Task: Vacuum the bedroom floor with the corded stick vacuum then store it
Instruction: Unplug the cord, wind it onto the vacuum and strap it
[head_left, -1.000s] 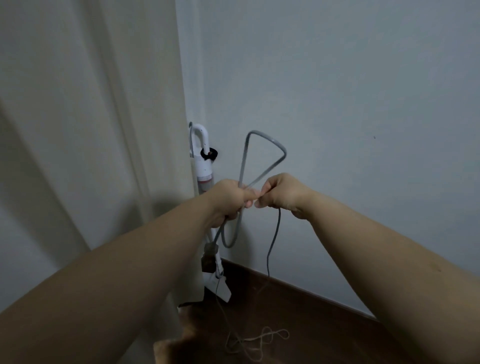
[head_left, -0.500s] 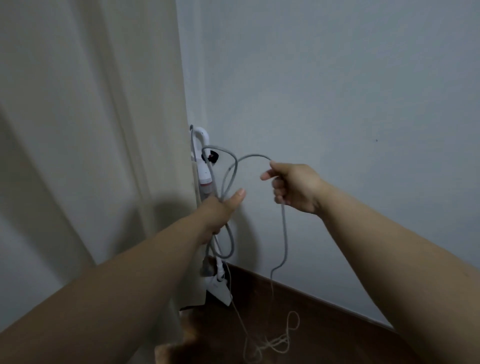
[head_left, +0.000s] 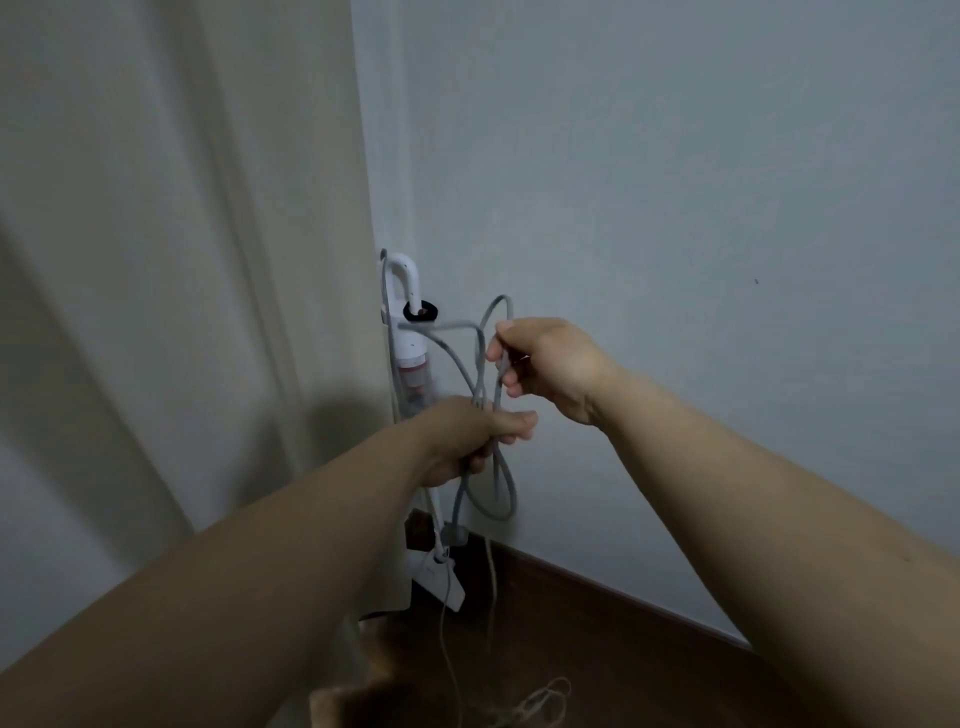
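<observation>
My left hand (head_left: 470, 441) clamps the gathered cord (head_left: 488, 467) loops; my right hand (head_left: 545, 364) pinches 1 strand just above. The stick vacuum (head_left: 410, 332) stands upright, apparently cornered, behind both grips.

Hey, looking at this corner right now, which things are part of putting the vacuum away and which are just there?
Part of the job:
- stick vacuum, upright in the corner
- grey cord, looped
- left hand, gripping the gathered loops
- right hand, pinching a strand above

Just there:
- curtain
- wall
- wooden floor
- thin string on the floor
</observation>
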